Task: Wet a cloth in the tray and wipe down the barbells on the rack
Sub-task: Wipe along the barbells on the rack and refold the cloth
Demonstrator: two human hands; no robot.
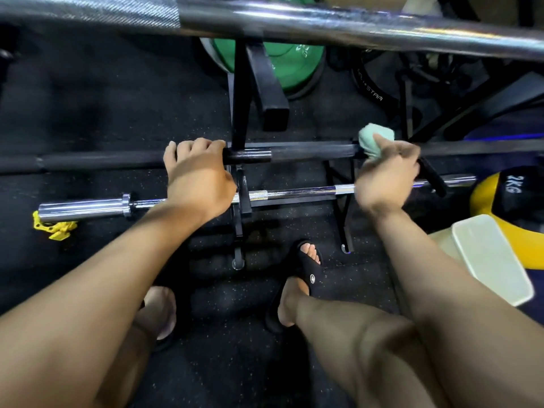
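A black barbell (309,150) lies across the black rack (240,128) at mid-height. My left hand (197,172) grips this bar just left of the rack post. My right hand (385,175) holds a pale green cloth (375,138) wrapped over the same bar further right. A chrome barbell (294,192) rests on the rung below, its sleeve sticking out to the left. A thick steel barbell (323,22) crosses the top of the view. A translucent plastic tray (491,257) stands on the floor at the right, partly behind my right forearm.
A yellow and black 2 kg medicine ball (506,195) sits behind the tray. A green weight plate (297,63) and a black plate (374,83) lean behind the rack. A yellow collar clip (56,226) lies by the chrome sleeve. My sandalled feet stand on the black rubber floor (103,98).
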